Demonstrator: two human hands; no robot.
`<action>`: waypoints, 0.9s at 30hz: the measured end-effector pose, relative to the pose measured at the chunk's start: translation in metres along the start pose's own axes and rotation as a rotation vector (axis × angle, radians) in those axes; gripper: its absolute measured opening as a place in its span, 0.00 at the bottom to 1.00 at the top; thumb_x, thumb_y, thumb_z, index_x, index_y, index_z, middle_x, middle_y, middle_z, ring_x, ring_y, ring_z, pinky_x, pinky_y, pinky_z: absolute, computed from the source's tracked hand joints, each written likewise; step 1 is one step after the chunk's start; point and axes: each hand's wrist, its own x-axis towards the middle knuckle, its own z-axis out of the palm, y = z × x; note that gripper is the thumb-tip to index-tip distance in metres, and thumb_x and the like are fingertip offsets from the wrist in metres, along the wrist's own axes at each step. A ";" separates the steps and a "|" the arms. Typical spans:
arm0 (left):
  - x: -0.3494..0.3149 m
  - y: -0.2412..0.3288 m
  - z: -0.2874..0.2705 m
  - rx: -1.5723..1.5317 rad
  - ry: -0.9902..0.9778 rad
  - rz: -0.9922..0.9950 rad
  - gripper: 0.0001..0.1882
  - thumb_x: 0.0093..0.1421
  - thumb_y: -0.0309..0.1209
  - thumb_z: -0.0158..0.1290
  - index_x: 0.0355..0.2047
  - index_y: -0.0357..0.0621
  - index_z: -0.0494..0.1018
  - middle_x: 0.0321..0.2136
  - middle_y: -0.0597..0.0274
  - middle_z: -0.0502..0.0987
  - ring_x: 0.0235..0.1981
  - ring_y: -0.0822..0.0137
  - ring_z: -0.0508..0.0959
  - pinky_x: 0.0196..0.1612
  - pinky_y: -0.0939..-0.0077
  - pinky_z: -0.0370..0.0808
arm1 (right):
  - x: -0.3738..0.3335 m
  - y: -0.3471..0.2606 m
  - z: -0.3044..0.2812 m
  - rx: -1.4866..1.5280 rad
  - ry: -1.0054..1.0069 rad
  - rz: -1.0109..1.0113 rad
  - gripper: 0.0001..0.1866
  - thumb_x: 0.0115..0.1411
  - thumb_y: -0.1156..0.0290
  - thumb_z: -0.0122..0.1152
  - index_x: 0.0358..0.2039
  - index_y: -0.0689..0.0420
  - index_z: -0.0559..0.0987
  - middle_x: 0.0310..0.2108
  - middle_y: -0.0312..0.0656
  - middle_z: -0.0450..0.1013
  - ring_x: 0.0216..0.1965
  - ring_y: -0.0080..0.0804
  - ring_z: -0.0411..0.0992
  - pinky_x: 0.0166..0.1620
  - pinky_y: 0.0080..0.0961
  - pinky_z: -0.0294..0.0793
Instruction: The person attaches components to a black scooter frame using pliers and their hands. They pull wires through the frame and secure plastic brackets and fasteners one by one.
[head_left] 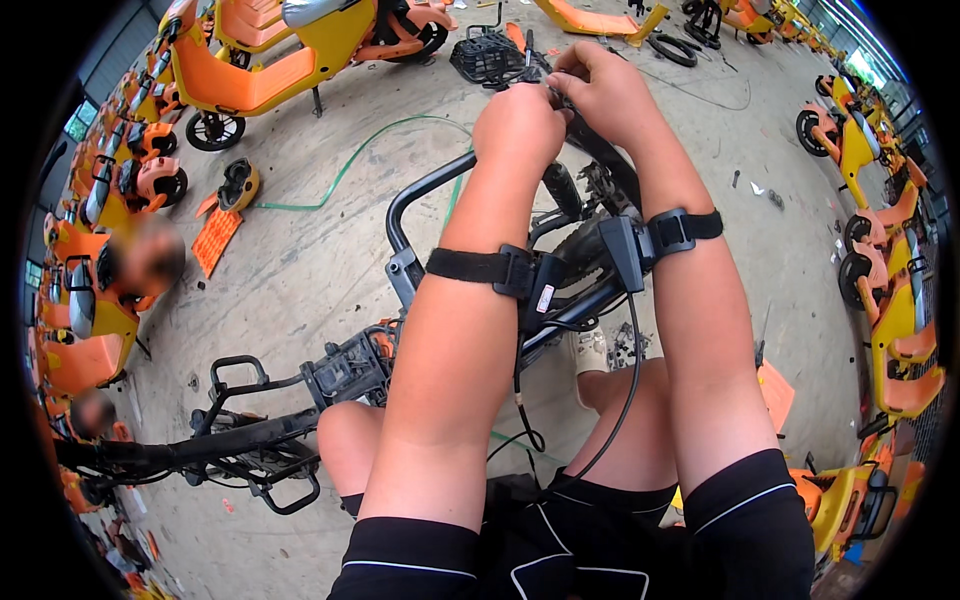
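Observation:
A stripped black scooter frame point(345, 372) runs from the lower left, beneath my arms, toward the top centre. Both my hands meet at its far end, over dark tubing and cables. My left hand point(520, 122) is closed, its fingers curled toward the right hand. Thumb and fingers of my right hand point(607, 92) are pinched together right beside it. Whatever small part lies in the fingers is hidden by the hands. Below them show a black shock absorber point(562, 192) and a bent black tube point(400, 205). Each forearm wears a black strap with a wired box.
A yellow and orange scooter point(262, 88) stands at the upper left. Nearby on the floor lie a yellow helmet point(238, 186), an orange mat point(214, 242) and a green strap point(345, 165). A black basket point(485, 60) sits beyond my hands. Rows of scooters point(890, 330) line both sides.

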 end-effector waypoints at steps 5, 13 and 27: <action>0.001 0.003 0.000 -0.016 -0.009 0.008 0.12 0.57 0.42 0.62 0.38 0.54 0.85 0.34 0.54 0.84 0.40 0.52 0.83 0.42 0.58 0.80 | 0.002 0.002 -0.004 -0.013 -0.008 0.008 0.13 0.58 0.66 0.68 0.38 0.61 0.80 0.33 0.51 0.80 0.35 0.46 0.79 0.40 0.36 0.77; 0.001 0.005 0.000 -0.061 -0.012 -0.071 0.12 0.56 0.42 0.64 0.38 0.53 0.85 0.34 0.54 0.84 0.39 0.52 0.84 0.42 0.59 0.80 | 0.001 -0.007 -0.008 -0.046 -0.065 0.124 0.10 0.60 0.68 0.67 0.38 0.61 0.80 0.34 0.44 0.81 0.36 0.31 0.79 0.41 0.29 0.77; 0.006 -0.005 0.006 -0.158 -0.019 -0.074 0.17 0.56 0.44 0.63 0.41 0.48 0.83 0.35 0.51 0.84 0.39 0.53 0.84 0.42 0.59 0.79 | 0.003 -0.003 -0.003 0.058 -0.118 0.080 0.12 0.59 0.69 0.65 0.42 0.60 0.83 0.36 0.48 0.81 0.38 0.40 0.80 0.44 0.33 0.78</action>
